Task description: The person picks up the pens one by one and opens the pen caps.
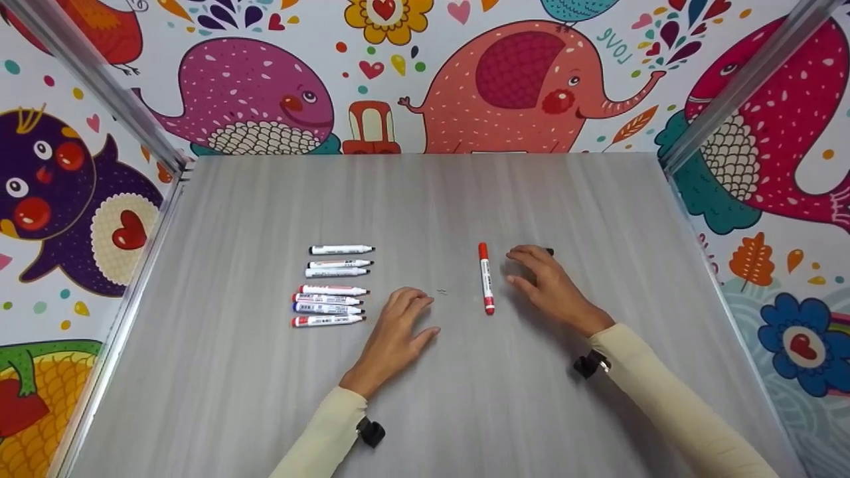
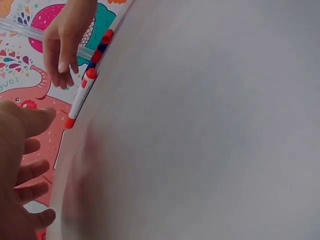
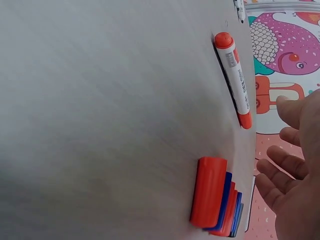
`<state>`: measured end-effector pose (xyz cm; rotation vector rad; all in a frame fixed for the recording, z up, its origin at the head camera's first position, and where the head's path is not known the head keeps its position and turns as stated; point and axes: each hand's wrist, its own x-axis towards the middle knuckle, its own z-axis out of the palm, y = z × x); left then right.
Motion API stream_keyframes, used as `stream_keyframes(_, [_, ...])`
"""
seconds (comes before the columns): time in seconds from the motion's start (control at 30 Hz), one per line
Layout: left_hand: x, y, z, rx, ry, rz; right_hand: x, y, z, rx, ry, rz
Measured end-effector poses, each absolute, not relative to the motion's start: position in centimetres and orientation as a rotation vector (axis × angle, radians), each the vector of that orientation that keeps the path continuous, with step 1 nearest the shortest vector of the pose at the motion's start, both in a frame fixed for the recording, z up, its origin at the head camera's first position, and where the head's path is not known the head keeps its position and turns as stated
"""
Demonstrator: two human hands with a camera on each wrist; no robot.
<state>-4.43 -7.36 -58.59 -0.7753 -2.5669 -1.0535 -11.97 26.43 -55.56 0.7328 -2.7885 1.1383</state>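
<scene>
A capped red marker (image 1: 486, 279) lies by itself on the table, between the hands and nearer the right one. My right hand (image 1: 554, 285) hovers just right of it, fingers loosely bent and holding nothing. Beside that hand, a row of red, blue and dark marker caps (image 3: 210, 192) shows in the right wrist view; from the head view the hand hides all but a black cap (image 1: 550, 251). My left hand (image 1: 395, 332) is over the table with fingers relaxed and nothing in them. To its left lie several uncapped markers (image 1: 330, 309), roughly parallel, tips pointing right.
The grey wood-grain table (image 1: 438, 411) has small dark marks (image 1: 442, 292) near its middle. Walls printed with cartoon animals (image 1: 505, 86) stand behind and at both sides, with metal posts (image 1: 750, 86) at the back corners.
</scene>
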Motion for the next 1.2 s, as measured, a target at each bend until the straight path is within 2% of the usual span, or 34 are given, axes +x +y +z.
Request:
stream_keyframes(0.5, [-5.3,-3.8,-58.7,-0.816,-2.648,-1.047,-13.8,24.7,-55.8,0.736,-2.882,1.115])
stream_keyframes(1.2, [-6.2,0.4,-59.0,-0.726,-2.683,-1.018,-16.3,23.9,-56.8,0.724,-2.907,1.111])
